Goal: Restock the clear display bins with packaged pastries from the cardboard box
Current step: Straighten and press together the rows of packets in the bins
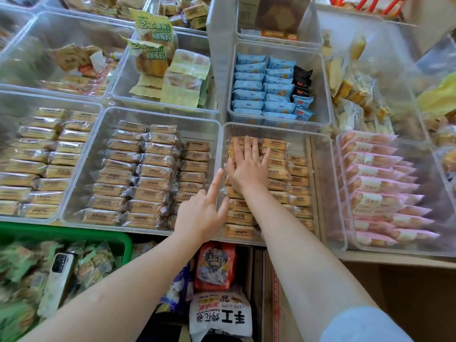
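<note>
A clear display bin in the middle holds rows of brown packaged pastries. My right hand lies flat, fingers straight and spread, pressing on the left row of packs in this bin. My left hand is at the bin's left wall, index finger pointing up along the rim, the other fingers against the wall; it holds nothing. The neighbouring clear bin to the left is filled with the same kind of brown packs. A cardboard box stands low at the right, its inside hidden.
More clear bins surround: blue packs behind, pink packs to the right, yellow-green packs behind left. A green basket with green snacks and a phone sits lower left. Snack bags lie below the shelf.
</note>
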### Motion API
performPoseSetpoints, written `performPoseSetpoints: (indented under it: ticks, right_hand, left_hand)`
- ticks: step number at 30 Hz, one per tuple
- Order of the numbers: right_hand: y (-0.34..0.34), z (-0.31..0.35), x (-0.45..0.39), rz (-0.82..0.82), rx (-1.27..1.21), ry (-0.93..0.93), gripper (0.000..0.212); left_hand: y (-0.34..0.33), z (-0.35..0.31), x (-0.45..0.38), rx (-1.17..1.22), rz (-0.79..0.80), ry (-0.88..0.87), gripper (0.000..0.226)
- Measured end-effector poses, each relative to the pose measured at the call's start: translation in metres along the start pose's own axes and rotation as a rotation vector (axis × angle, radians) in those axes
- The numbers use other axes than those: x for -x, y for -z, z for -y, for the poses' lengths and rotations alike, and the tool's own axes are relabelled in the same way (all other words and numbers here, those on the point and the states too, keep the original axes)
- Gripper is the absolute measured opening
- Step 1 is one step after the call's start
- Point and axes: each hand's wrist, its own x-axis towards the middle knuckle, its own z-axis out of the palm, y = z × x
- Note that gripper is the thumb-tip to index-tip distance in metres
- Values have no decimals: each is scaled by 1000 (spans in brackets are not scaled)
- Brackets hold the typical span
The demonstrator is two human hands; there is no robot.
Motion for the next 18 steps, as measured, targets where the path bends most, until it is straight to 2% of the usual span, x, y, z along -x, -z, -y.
performPoseSetpoints:
  ticks: [5, 13, 18]
  right_hand:
    - [3, 2, 20, 19, 38, 67, 60]
    - [6, 7, 15, 117, 49, 47, 60]
    - [35, -20, 37, 231, 77, 220, 74]
  left_hand:
    - [2, -1, 0, -2, 21, 1, 69]
    - [5, -2, 0, -8, 39, 1, 68]
    - [9, -3, 1, -5, 46, -7, 63]
